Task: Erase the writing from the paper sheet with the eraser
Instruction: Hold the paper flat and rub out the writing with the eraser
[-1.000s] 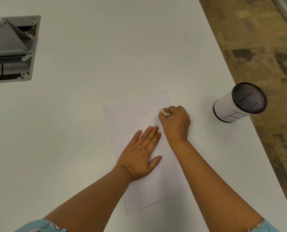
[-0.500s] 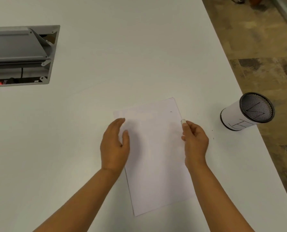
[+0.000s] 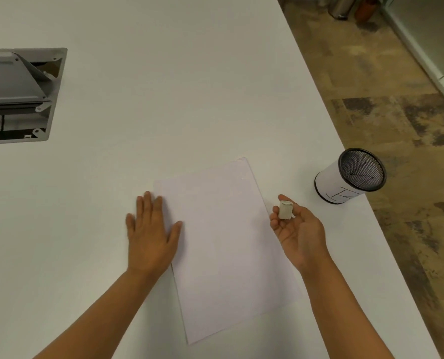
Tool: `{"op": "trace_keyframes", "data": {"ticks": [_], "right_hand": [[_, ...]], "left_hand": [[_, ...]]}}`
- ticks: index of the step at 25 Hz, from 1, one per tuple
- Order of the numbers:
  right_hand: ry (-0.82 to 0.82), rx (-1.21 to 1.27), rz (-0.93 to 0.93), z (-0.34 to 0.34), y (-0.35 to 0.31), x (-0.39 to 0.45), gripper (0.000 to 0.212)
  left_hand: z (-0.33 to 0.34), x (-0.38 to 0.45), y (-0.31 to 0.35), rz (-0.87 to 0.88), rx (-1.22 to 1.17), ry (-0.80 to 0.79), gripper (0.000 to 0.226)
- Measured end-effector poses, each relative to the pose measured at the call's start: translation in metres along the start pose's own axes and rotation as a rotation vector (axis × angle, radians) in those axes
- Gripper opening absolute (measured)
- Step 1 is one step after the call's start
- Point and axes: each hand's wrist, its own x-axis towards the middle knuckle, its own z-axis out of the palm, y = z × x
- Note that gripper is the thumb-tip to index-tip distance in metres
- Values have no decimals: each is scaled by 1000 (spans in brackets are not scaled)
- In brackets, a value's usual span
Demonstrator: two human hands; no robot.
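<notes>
White table (image 3: 189, 99), one paper sheet (image 3: 223, 242), one mesh cup (image 3: 331, 181), one eraser (image 3: 285, 210) in grip of right hand (image 3: 299, 234), left hand (image 3: 149, 239) flat.

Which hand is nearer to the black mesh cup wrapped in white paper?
Right. The right hand, holding a small white eraser, is just left of the cup; the left hand rests beyond the white paper sheet, on its left edge.

**Paper and eraser**

The white paper sheet (image 3: 223, 250) lies flat, a bit crooked, on the table (image 3: 163, 86). A tiny dark mark shows near its far corner. The small white eraser (image 3: 285, 210) sits in the right hand (image 3: 298, 234), just beside the paper.
</notes>
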Motion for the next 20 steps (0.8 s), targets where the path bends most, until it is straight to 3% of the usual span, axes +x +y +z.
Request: {"op": "trace_keyframes", "data": {"ticks": [5,12,14,16,17,20], "right_hand": [[110,-168,-53,-9,-10,4,15],[435,-360,-64,-25,-27,13,39],[440,-367,-36,-23,-31,13,41],[407,-434,-69,-18,-27,13,25],[396,-496,-133,-12,-17,13,13],[244,-659,-327,19,31,3,15]], "left_hand": [[1,1,-4,16,-38,5,87],[9,0,-18,172,249,-18,75],[9,1,-19,180,273,-11,75],[10,2,-20,181,286,-7,77],[10,2,-20,177,285,-5,79],[11,2,-19,170,279,-1,82]]}}
